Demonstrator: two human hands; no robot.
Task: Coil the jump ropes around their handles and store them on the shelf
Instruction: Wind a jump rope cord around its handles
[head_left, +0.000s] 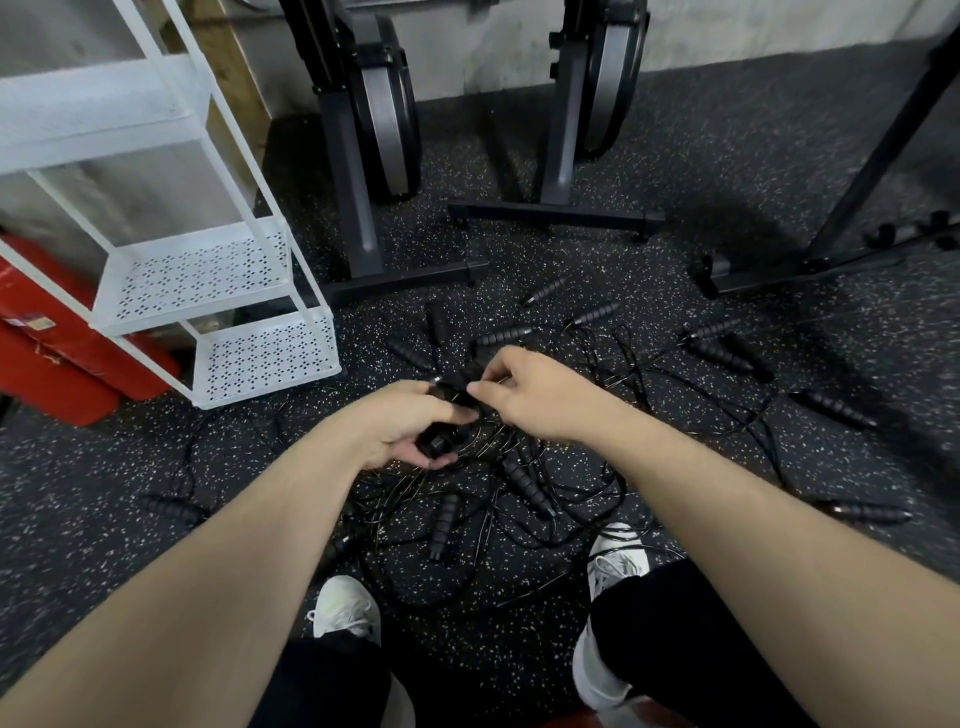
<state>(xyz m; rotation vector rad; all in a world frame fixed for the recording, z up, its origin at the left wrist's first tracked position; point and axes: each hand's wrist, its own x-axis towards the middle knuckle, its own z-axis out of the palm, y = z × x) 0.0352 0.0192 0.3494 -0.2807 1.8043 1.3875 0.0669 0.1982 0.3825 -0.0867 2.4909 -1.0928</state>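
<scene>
My left hand (402, 423) grips a pair of black ribbed jump-rope handles (441, 441) held together above the floor. My right hand (530, 389) pinches the thin black cord (470, 389) right at the top of those handles. Below both hands lies a tangle of black cords (519, 499) with several more loose handles, such as one handle (444, 525) near my feet and another handle (597, 313) farther out. The white metal shelf (265, 358) with perforated trays stands at the left, its trays bare.
Two dark exercise machines (374, 130) stand against the back wall, their base bars (556, 213) on the speckled rubber floor. A black rack leg (810, 265) crosses at the right. A red box (78, 358) sits behind the shelf. My white shoes (345, 608) are at the bottom.
</scene>
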